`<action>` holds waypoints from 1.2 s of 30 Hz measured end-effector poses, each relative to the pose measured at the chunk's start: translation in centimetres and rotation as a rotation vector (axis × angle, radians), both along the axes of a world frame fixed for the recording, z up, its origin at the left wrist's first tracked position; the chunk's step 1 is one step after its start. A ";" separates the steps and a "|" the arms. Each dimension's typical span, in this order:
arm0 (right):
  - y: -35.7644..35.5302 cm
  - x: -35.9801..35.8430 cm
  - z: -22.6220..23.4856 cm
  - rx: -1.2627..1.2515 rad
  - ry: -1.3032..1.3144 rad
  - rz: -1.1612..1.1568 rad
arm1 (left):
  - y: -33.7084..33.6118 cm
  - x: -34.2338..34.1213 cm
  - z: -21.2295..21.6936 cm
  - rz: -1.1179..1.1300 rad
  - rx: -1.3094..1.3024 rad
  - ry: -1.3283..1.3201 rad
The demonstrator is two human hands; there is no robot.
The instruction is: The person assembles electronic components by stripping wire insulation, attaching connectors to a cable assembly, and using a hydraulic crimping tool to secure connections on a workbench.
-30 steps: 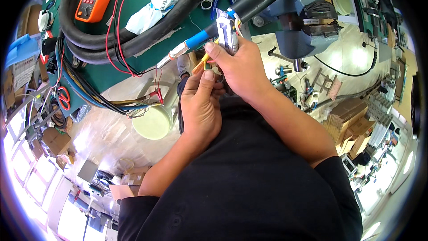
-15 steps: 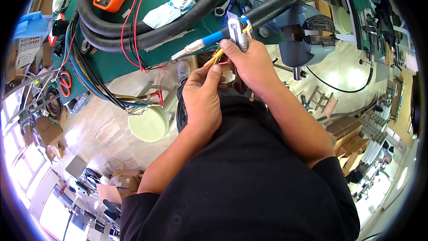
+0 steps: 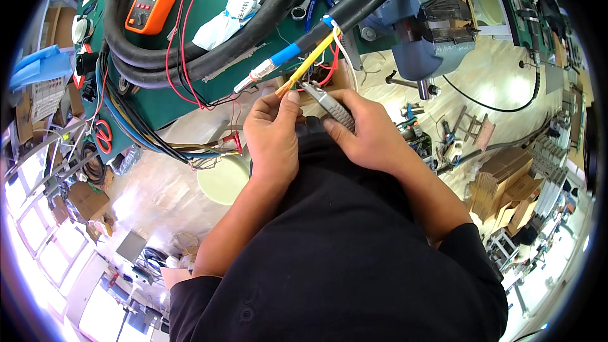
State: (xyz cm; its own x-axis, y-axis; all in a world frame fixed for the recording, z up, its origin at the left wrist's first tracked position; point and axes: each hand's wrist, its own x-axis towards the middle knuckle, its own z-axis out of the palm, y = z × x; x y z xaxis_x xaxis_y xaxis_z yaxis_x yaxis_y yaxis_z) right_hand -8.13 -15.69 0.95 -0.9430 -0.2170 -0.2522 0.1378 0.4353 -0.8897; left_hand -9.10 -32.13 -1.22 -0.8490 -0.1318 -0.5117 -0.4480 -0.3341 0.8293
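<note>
My left hand (image 3: 272, 136) pinches the end of a yellow wire (image 3: 311, 60), where bare copper-coloured strands show by the thumb. In my right hand (image 3: 367, 128) is a grey metal utility knife (image 3: 334, 107), its tip angled toward the left fingertips. Whether the blade touches the wire I cannot tell. The wire leaves a thick black cable (image 3: 373, 1) along with thin red and white wires (image 3: 345, 57). Beyond my hands, the same cable carries a blue-sleeved conductor (image 3: 285, 54) ending in a silver metal terminal (image 3: 252, 78).
A green bench (image 3: 152, 104) holds the coiled cable (image 3: 183, 63), an orange multimeter (image 3: 154, 1) with red and black leads, and red-handled scissors (image 3: 102, 136). A blue-grey vise (image 3: 430, 31) stands right. Below the bench edge is a pale round stool (image 3: 223, 180).
My right hand has come down, and the knife has swung from pointing up over the cable to pointing at the left fingertips. My left hand keeps its pinch on the yellow wire.
</note>
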 end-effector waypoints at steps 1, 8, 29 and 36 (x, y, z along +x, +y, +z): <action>-0.1 0.3 0.2 0.010 -0.025 0.026 | -0.1 0.0 -0.1 -0.005 0.000 -0.007; -0.3 2.1 -0.3 0.069 0.123 -0.051 | -0.6 -0.4 -0.4 -0.040 0.013 -0.011; -0.3 1.9 -2.4 0.344 0.306 -0.015 | -1.0 -0.8 -0.3 -0.061 0.032 -0.031; -0.2 1.9 -2.2 0.326 0.300 -0.012 | -1.0 -0.9 -0.1 -0.061 0.046 -0.041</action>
State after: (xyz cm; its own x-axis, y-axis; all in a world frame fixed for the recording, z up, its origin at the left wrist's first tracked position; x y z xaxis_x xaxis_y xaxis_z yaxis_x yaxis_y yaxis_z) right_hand -6.24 -15.86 -1.26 -0.9869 -0.1597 -0.0208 -0.0983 0.6998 -0.7076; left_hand -10.01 -33.14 -1.35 -0.8331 -0.0559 -0.5502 -0.5017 -0.3422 0.7944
